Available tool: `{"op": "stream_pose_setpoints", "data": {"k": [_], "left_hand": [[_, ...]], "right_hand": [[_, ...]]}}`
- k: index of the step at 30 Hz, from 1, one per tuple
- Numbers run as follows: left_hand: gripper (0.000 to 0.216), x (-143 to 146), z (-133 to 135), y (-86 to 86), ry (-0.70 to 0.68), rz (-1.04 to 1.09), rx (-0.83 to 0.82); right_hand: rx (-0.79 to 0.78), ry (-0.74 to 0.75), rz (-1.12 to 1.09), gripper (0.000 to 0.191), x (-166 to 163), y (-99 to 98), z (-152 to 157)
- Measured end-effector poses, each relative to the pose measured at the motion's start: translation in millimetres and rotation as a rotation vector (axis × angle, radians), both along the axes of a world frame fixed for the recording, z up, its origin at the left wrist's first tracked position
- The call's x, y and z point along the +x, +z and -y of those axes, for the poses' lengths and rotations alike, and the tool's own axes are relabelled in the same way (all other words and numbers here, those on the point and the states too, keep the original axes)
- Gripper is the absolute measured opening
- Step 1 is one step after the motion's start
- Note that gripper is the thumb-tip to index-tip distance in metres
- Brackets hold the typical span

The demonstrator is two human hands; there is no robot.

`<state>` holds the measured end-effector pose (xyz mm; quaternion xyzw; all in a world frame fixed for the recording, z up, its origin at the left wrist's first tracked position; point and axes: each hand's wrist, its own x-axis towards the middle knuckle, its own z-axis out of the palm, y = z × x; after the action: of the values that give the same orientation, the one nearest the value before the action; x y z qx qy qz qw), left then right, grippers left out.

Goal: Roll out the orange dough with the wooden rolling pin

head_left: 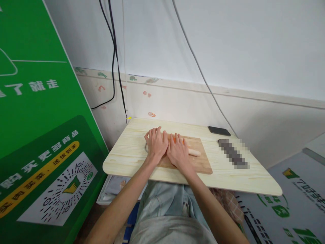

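Note:
Both hands rest side by side over a brown wooden cutting board [204, 166]. My left hand [155, 145] lies over the board's left part, its fingers spread and slightly bent, palm down. Close against it, my right hand [177, 150] is laid palm down with the fingers apart. Bright orange material [174, 139] shows between and beside the right fingers; its kind is hidden. From under the right hand a pale, rounded rod like a wooden handle [194, 153] sticks out to the right. Whatever lies beneath the palms cannot be seen.
The board lies on a pale wood-grain table [122, 152] against a white wall. A black phone [219, 130] lies at the back right, with a pixelated dark object [233, 154] nearer. A green panel [50, 101] stands left; cables [114, 51] hang behind.

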<state>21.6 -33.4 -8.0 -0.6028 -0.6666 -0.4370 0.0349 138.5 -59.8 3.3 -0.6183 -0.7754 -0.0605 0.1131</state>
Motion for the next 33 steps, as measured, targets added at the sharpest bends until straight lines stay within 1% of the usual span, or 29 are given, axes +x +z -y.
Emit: {"op": "stream_pose_setpoints", "data": {"k": [3,5,6,8,11,13,15,16,18,20,22,24,26,27,28,30,33], "left_hand": [[0.034,-0.9,1.4,0.9,0.009,0.015,-0.012],[0.034,-1.0,1.4,1.1,0.002,0.014,-0.025],[0.034,-0.9,1.2,1.1,0.001,0.015,-0.030],[0.034,-0.7,0.5,1.0,0.004,0.025,-0.036],[0.034,-0.6,-0.7,0.6,0.013,0.046,-0.034],[0.033,-0.7,-1.0,0.5,0.011,0.055,-0.027],[0.032,-0.9,-0.5,0.8,0.007,0.056,-0.014],[0.031,-0.9,-0.1,1.2,0.003,0.052,-0.005],[0.029,-0.7,1.3,2.4,-0.004,0.046,0.015],[0.028,-0.3,3.0,4.0,-0.008,0.050,0.031],[0.028,0.6,4.8,5.7,-0.008,0.062,0.033],[0.028,1.6,6.3,7.1,-0.008,0.068,0.022],[0.027,2.5,7.3,8.1,-0.003,0.067,0.011],[0.026,2.8,7.6,8.5,0.002,0.066,0.007],[0.026,3.0,7.8,8.8,0.008,0.064,0.003],[0.026,3.1,7.6,9.3,0.016,0.058,-0.004],[0.025,3.0,6.6,9.6,0.013,0.057,-0.010]], "right_hand": [[0.080,0.025,-0.003,0.061,-3.5,-9.5,25.9],[0.096,0.026,-0.005,0.061,-3.7,-10.9,27.8],[0.082,0.022,-0.004,0.061,-3.1,-9.5,23.5],[0.016,0.012,0.002,0.062,-0.7,-3.3,5.2],[-0.099,-0.011,0.017,0.064,4.7,10.3,-35.7],[-0.191,0.005,0.025,0.065,7.7,18.4,-60.4],[-0.265,-0.007,0.015,0.066,8.8,23.4,-74.0],[-0.271,-0.015,0.011,0.066,8.3,24.6,-75.0],[-0.222,-0.034,0.009,0.067,5.6,23.8,-65.0],[-0.132,-0.041,0.008,0.067,1.0,18.7,-42.0],[-0.060,-0.042,-0.009,0.066,-3.9,10.1,-12.7],[-0.007,-0.013,-0.001,0.065,-7.8,-0.2,14.9],[0.037,0.006,0.009,0.066,-9.6,-8.3,33.5],[0.044,0.010,0.006,0.066,-9.6,-10.3,37.9],[0.041,0.013,0.001,0.066,-9.1,-10.5,38.6],[0.005,0.017,-0.014,0.066,-6.5,-5.4,29.3],[-0.087,0.016,-0.026,0.065,-0.4,10.2,-4.7]]}}
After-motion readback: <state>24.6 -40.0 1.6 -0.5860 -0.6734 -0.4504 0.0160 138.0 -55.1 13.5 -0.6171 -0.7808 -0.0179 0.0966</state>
